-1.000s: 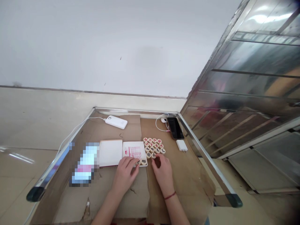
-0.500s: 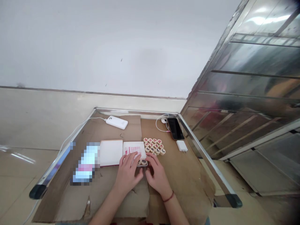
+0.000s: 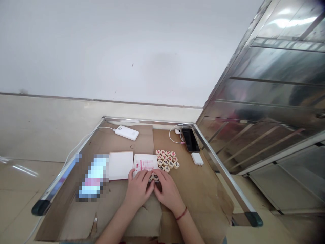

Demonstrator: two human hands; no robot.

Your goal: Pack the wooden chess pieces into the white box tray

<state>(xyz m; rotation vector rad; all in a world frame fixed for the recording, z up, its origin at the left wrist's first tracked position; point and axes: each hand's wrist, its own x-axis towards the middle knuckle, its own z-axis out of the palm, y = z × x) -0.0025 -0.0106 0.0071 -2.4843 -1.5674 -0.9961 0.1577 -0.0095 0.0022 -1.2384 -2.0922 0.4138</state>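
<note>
An open white box [image 3: 145,163] with a red grid drawing inside lies on the cardboard-covered table; its white lid half [image 3: 121,165] lies to its left. My left hand [image 3: 139,189] and my right hand [image 3: 166,190] meet at the box's near right corner, fingers curled over round wooden chess discs [image 3: 154,177] there. A cluster of several more discs [image 3: 167,160] with red and black characters sits just right of the box.
A white power bank [image 3: 126,132] with a cable lies at the back. A black phone [image 3: 189,139] and a white charger plug [image 3: 197,158] sit near the right metal rail [image 3: 218,173]. A blurred packet [image 3: 92,177] lies at the left. Metal shelving stands on the right.
My right hand has moved left from the disc cluster to the box's near corner, joining my left hand there. The left hand shifted slightly toward me.
</note>
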